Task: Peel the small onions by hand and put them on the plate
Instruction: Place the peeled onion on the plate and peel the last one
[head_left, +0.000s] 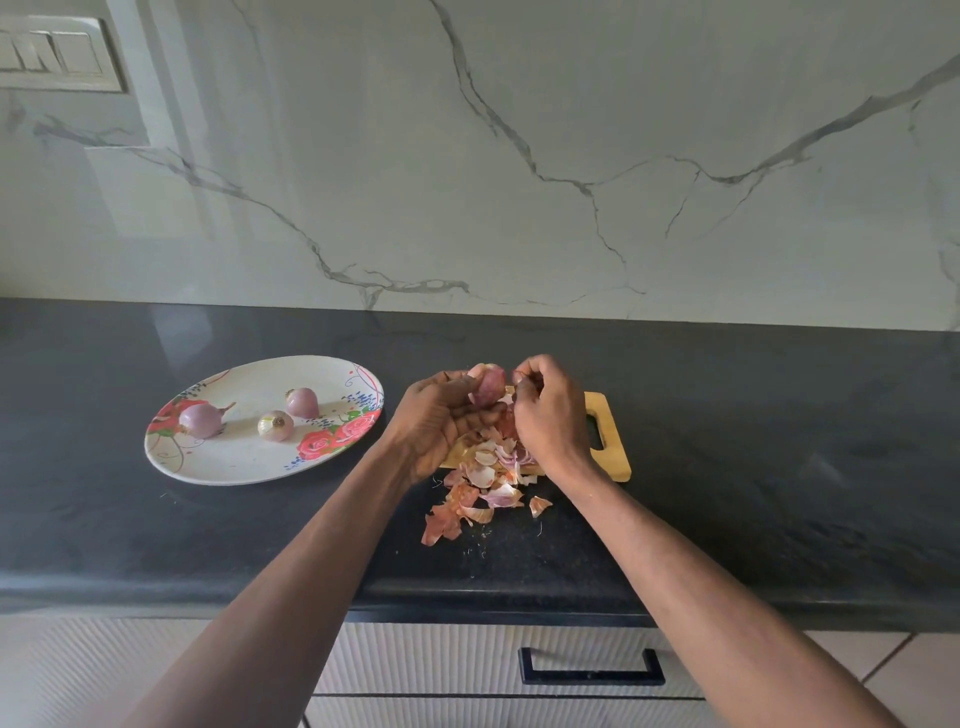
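My left hand grips an onion above the board, fingers curled round it; my right hand pinches a strip of skin at its top; peels lie heaped below, spilling onto the counter; three peeled onions sit on the plate to the left.

The hands hide most of the board; the switch plate is cut by the left edge.
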